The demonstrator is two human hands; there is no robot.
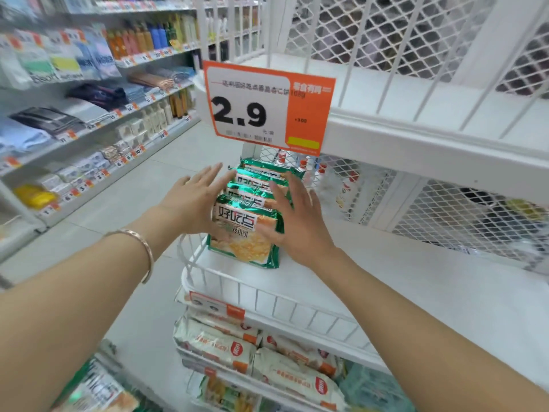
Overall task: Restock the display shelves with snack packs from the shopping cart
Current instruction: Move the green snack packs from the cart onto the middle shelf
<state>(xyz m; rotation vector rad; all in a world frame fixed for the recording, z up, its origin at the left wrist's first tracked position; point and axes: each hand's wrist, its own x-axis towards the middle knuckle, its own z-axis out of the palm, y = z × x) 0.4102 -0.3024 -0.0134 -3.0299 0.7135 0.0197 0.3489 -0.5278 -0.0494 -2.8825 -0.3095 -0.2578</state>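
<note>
Both hands are flat and open here. The left hand [190,203] has straight fingers laid along the near side of a row of shiny green foil snack packs [245,245], and the right hand [297,224] mirrors it on the far side, palm turned in and fingers spread over the front pack's edge. The row is sandwiched between the two palms, with neither hand curling round a pack. The packs stand upright, one behind another, running away from the fingertips. The front one shows bold black characters and a picture of yellow biscuits.

A slim rose-gold metal bangle [142,251] sits on the left wrist. Under the hands is the white display shelf with a low wire rail [267,301], and its floor lies bare below the right forearm. Just above the fingertips hangs an orange-and-white price card [267,108] reading 2.9, clipped to the white upper shelf [416,114]. Beyond the right hand is a white diamond-mesh back panel [460,215].

Below the wrists, the next tier down holds pale cream-and-orange snack bags [217,346]. Down by the left elbow there are more green packs [95,388], blurred, and I cannot tell what they lie in. Out past the left hand, across the aisle, grey shelving carries bottles and folded cloths [89,120].
</note>
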